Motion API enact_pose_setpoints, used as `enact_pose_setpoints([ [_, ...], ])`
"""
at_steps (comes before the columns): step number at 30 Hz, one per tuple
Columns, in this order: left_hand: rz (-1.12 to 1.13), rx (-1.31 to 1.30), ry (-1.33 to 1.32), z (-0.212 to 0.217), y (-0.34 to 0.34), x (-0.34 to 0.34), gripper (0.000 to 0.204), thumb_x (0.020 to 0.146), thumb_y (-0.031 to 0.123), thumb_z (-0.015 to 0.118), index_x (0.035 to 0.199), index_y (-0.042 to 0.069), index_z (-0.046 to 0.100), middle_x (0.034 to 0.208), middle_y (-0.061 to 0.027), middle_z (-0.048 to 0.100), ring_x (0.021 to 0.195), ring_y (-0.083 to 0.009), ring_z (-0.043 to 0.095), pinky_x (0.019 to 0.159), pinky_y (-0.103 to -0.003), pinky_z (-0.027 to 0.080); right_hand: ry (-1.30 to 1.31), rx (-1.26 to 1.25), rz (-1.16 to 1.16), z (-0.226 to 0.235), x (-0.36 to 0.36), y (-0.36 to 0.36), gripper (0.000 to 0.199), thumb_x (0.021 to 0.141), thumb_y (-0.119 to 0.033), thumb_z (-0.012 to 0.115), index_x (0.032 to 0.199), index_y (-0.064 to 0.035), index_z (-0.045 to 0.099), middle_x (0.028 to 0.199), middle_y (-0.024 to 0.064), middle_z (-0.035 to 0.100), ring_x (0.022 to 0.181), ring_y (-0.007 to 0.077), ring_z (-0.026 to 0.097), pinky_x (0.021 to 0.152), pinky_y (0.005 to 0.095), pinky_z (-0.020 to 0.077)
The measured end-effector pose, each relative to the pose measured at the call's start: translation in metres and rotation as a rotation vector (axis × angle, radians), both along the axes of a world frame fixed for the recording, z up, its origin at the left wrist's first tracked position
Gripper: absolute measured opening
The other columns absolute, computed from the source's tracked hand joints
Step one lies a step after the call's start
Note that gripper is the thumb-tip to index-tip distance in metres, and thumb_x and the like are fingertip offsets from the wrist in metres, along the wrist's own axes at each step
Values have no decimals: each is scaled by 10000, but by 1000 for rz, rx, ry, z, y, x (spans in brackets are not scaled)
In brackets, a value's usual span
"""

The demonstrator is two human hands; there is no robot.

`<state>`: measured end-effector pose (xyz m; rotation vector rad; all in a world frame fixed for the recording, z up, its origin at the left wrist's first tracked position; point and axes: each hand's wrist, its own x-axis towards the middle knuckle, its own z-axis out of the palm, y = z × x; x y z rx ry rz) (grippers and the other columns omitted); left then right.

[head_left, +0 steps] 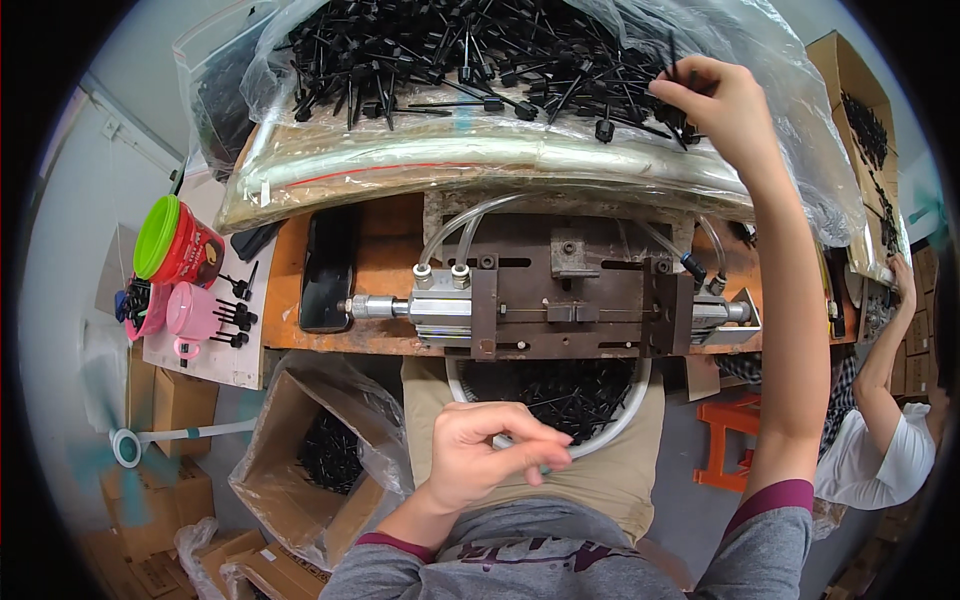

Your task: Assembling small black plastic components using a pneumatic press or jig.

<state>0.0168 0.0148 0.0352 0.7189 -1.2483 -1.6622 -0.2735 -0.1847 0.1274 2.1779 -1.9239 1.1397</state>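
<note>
My right hand (715,100) is at the far right of a heap of black thin-stemmed plastic parts (440,50), lying on clear plastic sheeting. Its thumb and fingers pinch one such black part (672,48), whose thin stem sticks up. My left hand (495,447) is over my lap with fingers drawn together; what they hold, if anything, I cannot make out. Below and behind that hand is a white-rimmed basin (632,405) of more black parts. Between the hands, a brown metal fixture (560,270) with a cylinder at each side and clear air tubes sits on the bench.
A dark phone (328,268) lies left of the fixture. Farther left are a red tub with a green rim (165,240) and a pink cup (192,310). An open carton (290,450) stands below. At right are an orange stool (727,440) and another person (880,450).
</note>
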Motion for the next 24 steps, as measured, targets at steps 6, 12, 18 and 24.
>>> enact_pose_setpoints([
  [6,49,-289,63,-37,-4,3,394,618,-33,889,783,33,537,780,-60,595,580,-98,562,580,-210,504,-634,105,159,10,-21,23,281,839,-244,765,987,-15,698,821,-2,628,704,51,536,651,203,429],
  [12,239,-641,-271,-7,-12,-8,714,569,229,965,1009,111,415,1172,-122,452,948,-147,561,879,-324,490,-934,312,324,-1,28,97,229,859,-194,740,968,-7,667,880,45,676,662,62,580,607,200,482],
  [18,156,-494,-454,4,-20,-28,828,802,191,794,1455,-7,325,1301,-208,527,1153,-300,561,977,-402,453,-1040,781,438,-44,77,167,170,855,-95,748,949,8,651,850,35,680,673,40,616,558,179,492],
  [24,35,-488,-485,-16,-16,-32,524,959,96,566,1428,-28,368,1282,-232,561,1059,-312,644,829,-340,530,-1299,790,435,-75,81,184,269,852,-15,727,1089,22,605,911,59,662,792,79,621,674,218,524],
])
